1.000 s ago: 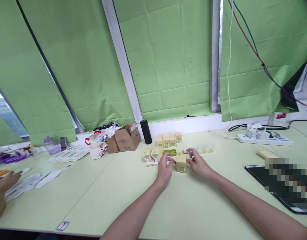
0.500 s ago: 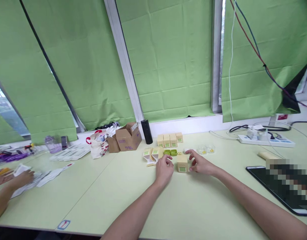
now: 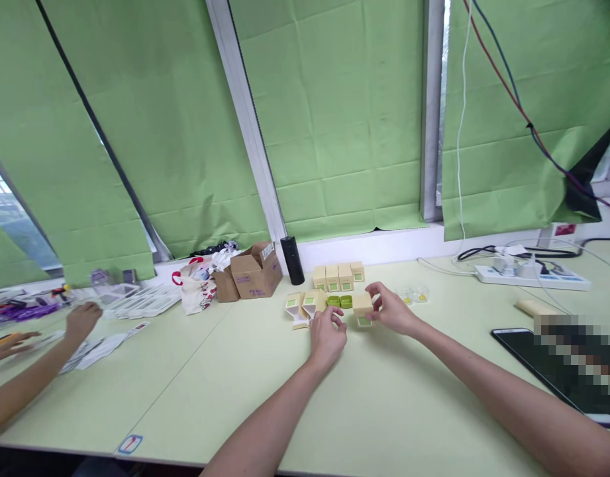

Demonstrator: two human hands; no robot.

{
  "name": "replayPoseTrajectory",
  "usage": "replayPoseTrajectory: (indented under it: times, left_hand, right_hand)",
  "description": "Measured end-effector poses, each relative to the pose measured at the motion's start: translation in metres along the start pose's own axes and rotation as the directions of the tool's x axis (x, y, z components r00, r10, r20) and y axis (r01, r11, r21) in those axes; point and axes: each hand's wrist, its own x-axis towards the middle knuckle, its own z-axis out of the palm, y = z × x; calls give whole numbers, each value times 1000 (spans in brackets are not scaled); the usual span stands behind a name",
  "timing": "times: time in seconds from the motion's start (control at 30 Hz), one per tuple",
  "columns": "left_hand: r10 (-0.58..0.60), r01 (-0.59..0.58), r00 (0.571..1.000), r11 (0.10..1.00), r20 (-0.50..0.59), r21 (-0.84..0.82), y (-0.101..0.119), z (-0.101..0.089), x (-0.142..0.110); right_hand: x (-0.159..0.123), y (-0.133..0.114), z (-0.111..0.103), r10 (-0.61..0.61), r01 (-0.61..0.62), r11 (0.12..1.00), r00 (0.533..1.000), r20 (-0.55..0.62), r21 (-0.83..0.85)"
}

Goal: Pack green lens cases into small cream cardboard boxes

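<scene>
My right hand [image 3: 393,311] grips a small cream carton box [image 3: 363,305] by its right side, fingers and thumb closed on it. The box has a green window label on its front and appears raised off the table. Beside it on the left, my left hand [image 3: 328,336] holds nothing, its fingers loosely bent and apart. Just behind that hand stand two cartons with open flaps [image 3: 303,305]. Small green trays [image 3: 339,302] sit behind the gap between my hands. To the right of my right hand are clear cups with yellow bits inside [image 3: 414,294].
Several closed cartons [image 3: 333,277] form a row at the back, near a black cylinder [image 3: 292,261] and a brown cardboard box [image 3: 256,273]. A power strip [image 3: 532,277] and a dark tablet-like device [image 3: 533,364] are at right. Another person's hands [image 3: 82,321] handle papers at left.
My right hand has closed on the carton and raised it up and away from me. My left hand has drawn slightly back from the carton. The other person's hand has moved away from the papers.
</scene>
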Motion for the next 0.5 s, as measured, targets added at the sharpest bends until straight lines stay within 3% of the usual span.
replayPoseTrajectory:
  times: [0.27,0.5]
  left_hand:
    - [75,-78,989,997,124,23,4,5,-7]
    - [158,-170,963,985,220,35,8,5,-11]
  right_hand:
    - [84,15,-29,85,-112,986,975,-206,-122]
    - [110,39,-12,157,-205,944,968,-193,-258]
